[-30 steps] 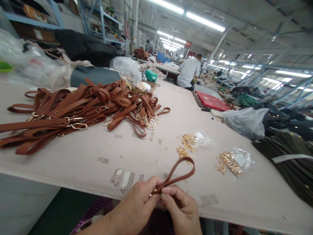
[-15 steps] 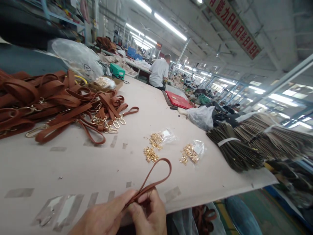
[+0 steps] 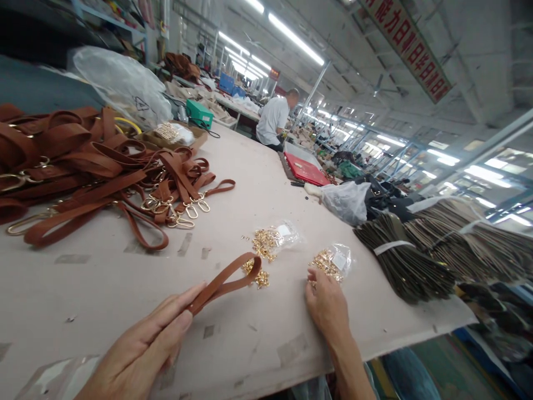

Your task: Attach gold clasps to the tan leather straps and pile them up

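My left hand (image 3: 145, 339) is closed on the doubled end of a brown leather strap (image 3: 227, 280), whose loop sticks out to the right over the table. Behind that loop lies a small heap of gold metal fittings (image 3: 262, 278). Farther right, my right hand (image 3: 327, 303) reaches down to a second lot of gold fittings (image 3: 328, 261) spilling from a see-through bag (image 3: 343, 256). Its fingers are bent and pressed together at the near edge of these pieces. What they pinch, if anything, is too small to make out.
Many brown straps with gold clasps (image 3: 100, 172) are piled on the left. Another opened bag (image 3: 285, 233) lies by the middle fittings. Bundled dark strips (image 3: 400, 250) stand along the right edge. A red tray (image 3: 306, 169) and a seated person (image 3: 272, 119) are farther back.
My right hand has let go of the strap and moved right to the gold fittings. The left hand keeps the strap, shifted left, and the loop now tilts lower to the right.
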The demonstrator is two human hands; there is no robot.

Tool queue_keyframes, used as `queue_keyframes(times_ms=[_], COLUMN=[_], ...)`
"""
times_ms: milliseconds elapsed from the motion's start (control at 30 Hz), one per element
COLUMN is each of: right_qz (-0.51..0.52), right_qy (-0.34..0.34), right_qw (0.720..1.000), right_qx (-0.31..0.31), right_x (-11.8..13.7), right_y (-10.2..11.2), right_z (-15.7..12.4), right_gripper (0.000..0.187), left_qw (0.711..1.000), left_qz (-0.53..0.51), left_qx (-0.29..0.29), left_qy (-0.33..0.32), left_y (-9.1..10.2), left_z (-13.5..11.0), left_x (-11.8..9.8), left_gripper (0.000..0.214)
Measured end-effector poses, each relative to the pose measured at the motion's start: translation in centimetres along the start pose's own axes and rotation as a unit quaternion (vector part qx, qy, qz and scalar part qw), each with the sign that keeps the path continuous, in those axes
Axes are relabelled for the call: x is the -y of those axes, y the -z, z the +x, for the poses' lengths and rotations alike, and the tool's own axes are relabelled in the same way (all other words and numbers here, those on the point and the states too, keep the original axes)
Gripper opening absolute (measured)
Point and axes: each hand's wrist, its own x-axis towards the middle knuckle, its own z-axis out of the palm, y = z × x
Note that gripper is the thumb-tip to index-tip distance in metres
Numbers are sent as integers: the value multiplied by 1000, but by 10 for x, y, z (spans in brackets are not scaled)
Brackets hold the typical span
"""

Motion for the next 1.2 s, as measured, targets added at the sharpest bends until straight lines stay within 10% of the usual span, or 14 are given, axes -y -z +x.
queue_keyframes(times_ms=[400, 567, 800, 1200], right_qz=[33, 314, 500, 475], right_qy=[9, -73, 20, 93], right_qw=[999, 947, 864, 872], right_qx=[23, -1, -49, -76], right_x=[-11, 58, 162, 187], right_y=[-13, 12, 24, 25], right_z=[15, -23, -75, -95], right_gripper=[33, 32, 6, 12], left_qw=[984, 983, 990, 979], left_qz=[-90, -80, -42, 93], left_qx=[123, 139, 132, 79], left_qy=[91, 89, 22, -166], left_y=[5, 4, 4, 1], left_z=[4, -5, -20, -37], left_x=[-16, -15, -28, -21], left_gripper=[34, 22, 19, 18])
